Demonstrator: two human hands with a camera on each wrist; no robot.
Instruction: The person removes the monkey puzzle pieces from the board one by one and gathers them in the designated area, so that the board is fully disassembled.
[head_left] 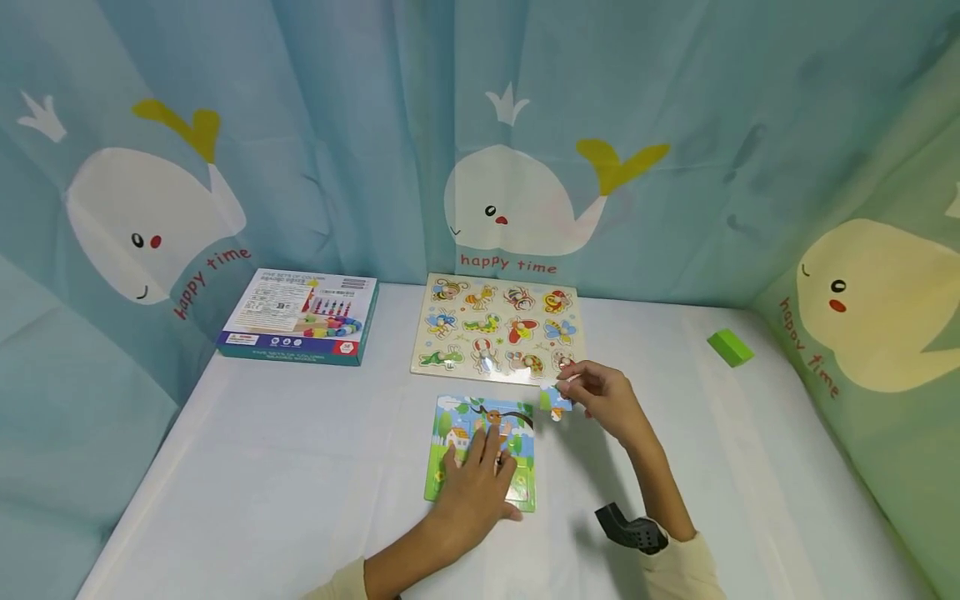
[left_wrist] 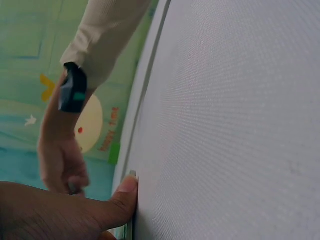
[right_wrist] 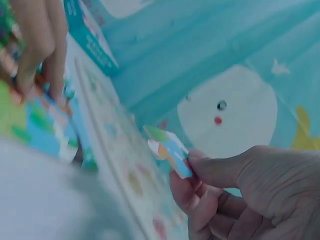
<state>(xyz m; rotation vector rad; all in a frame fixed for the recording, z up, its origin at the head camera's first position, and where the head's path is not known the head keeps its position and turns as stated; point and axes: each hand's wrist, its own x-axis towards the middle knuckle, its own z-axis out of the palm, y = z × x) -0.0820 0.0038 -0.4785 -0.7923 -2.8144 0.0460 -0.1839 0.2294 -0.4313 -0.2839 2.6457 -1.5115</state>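
A small jigsaw puzzle (head_left: pixel 522 483) with a house, trees and a branch printed on it lies on the white table. My left hand (head_left: pixel 474 492) rests on it with fingers spread over the picture, hiding its middle. In the left wrist view the thumb (left_wrist: pixel 122 200) lies along the puzzle's edge. Just right of the puzzle, my right hand (head_left: pixel 606 402) pinches a puzzle piece (head_left: pixel 553 400) between thumb and fingertips, raised above the table. The right wrist view shows this piece (right_wrist: pixel 172 152) tilted, with green, blue and orange print.
Behind the puzzle lies a wooden peg board (head_left: pixel 468 340) with insect pictures. A boxed bead set (head_left: pixel 288 342) stands at the back left. Toward the right edge sits a green block (head_left: pixel 730 347). Whale-print curtains (head_left: pixel 345 167) enclose the table (head_left: pixel 300 467).
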